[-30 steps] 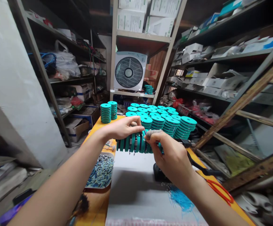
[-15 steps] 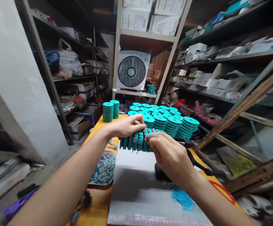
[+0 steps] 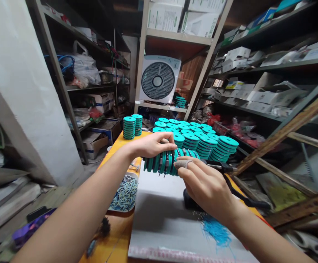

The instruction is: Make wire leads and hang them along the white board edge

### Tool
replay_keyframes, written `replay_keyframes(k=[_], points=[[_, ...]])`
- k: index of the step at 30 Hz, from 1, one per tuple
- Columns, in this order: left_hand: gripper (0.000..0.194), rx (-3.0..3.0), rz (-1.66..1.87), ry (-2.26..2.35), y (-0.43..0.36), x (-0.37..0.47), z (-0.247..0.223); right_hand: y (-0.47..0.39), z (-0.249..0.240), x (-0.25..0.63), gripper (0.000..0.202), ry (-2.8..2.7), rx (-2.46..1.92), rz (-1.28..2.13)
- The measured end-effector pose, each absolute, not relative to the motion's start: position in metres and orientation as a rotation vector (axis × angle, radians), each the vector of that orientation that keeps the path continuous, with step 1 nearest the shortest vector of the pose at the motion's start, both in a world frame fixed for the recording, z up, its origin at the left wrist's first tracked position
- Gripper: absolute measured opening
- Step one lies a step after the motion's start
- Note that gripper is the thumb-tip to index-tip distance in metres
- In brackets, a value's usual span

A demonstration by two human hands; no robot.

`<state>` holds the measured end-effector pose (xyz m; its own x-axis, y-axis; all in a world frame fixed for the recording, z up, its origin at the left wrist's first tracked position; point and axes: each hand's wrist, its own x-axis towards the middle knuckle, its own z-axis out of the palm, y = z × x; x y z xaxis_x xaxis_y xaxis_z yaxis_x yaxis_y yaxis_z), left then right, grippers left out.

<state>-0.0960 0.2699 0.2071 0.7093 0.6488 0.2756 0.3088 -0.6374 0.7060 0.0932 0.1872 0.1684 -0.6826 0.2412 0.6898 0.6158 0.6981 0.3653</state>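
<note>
A horizontal row of teal discs (image 3: 154, 163) with dark gaps between them sits on a dark rod above the grey-white board (image 3: 159, 226). My left hand (image 3: 159, 144) reaches over the row from the left, fingers and thumb pinched together at its top edge; what lies between them is too small to name. On the row's right part, my right hand (image 3: 198, 175) is closed, with a grey wrap on one finger, and its fingertips meet at the discs. Whatever they pinch is hidden. Small metal ends stick out below the row.
Stacked teal discs (image 3: 225, 148) stand behind the row, with two more stacks (image 3: 129, 128) at back left. A white tray (image 3: 124, 193) holds small blue-green parts. Blue strands (image 3: 217, 231) lie on the board at right. A box fan (image 3: 159, 78) stands on the shelf behind.
The whole view has shifted, so the scene sits slightly further right. Both hands remain at the row of discs, with their finger poses nearly the same.
</note>
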Motion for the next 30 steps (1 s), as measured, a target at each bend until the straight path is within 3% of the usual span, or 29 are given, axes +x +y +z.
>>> replay_keyframes(k=[15, 21, 25, 30], points=[[0.032, 2.241, 0.667, 0.728, 0.268, -0.097, 0.207, 0.174, 0.16, 0.109, 0.02, -2.373, -0.527, -1.123], [0.034, 2.247, 0.659, 0.747, 0.268, -0.096, 0.208, 0.167, 0.151, 0.108, 0.033, -2.458, -0.644, -1.27], [0.036, 2.258, 0.665, 0.752, 0.269, -0.095, 0.208, 0.152, 0.166, 0.114, 0.044, -2.529, -0.744, -0.993], [0.043, 2.222, 0.727, 0.744, 0.27, -0.095, 0.211, 0.127, 0.152, 0.155, 0.022, -2.307, -1.319, -0.433]])
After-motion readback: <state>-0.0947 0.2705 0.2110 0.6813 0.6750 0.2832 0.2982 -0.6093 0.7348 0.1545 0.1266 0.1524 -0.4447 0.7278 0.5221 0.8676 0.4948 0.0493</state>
